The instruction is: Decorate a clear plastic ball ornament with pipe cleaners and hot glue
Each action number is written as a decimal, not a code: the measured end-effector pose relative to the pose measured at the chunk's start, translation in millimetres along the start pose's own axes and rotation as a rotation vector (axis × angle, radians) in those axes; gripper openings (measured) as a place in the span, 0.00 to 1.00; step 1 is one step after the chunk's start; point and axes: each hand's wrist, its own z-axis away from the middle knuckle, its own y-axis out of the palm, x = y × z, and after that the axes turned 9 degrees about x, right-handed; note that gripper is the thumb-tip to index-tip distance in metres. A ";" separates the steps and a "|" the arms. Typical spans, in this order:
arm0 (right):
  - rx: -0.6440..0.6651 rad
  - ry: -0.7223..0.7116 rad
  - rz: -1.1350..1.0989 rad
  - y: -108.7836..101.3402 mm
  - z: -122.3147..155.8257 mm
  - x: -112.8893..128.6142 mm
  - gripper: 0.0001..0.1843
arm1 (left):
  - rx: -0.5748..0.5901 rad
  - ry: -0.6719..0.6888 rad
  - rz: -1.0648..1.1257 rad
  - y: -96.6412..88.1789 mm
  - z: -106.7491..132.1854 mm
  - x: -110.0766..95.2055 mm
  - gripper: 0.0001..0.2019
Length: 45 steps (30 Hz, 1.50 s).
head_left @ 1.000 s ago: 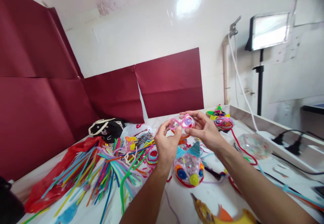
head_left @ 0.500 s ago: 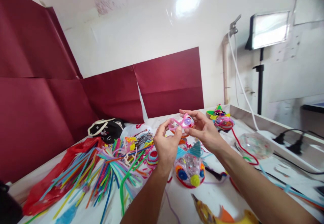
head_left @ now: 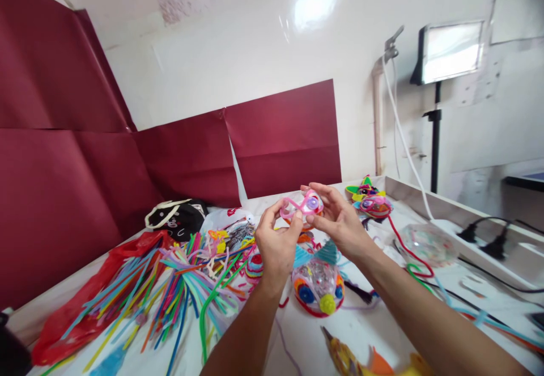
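Inspecting the head view, the only one supplied, finds little change from half a second earlier: the left hand [head_left: 276, 243] and right hand [head_left: 340, 222] keep their grip on the pink-rimmed piece [head_left: 301, 208], and the view drifts slightly. In judgement, the work remains at the same stage of holding and adjusting, with no part visibly added.

Fingers: left thumb and forefinger pinch the piece's left end; right thumb and fingers pinch its right end, some tips hidden behind it.

Location: held above the table [head_left: 308, 339], towards its far edge, seen beyond the blue-eared craft [head_left: 317, 280]; exact height cannot be told.

Orientation: the long axis runs sideways, roughly along the table's far edge, right end slightly higher; the purple eye [head_left: 312, 202], nearer the right end, faces the wearer
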 end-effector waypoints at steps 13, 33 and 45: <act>0.026 0.004 -0.012 0.3 1.0 3.5 0.39 | 0.001 0.000 0.007 1.5 2.9 -6.3 0.17; 0.019 0.023 0.023 0.2 2.2 4.0 0.37 | 0.027 -0.007 0.072 2.5 1.8 -5.9 0.17; -0.089 -0.031 0.084 6.9 3.1 4.4 0.33 | 0.047 0.037 0.075 4.4 6.7 -9.7 0.18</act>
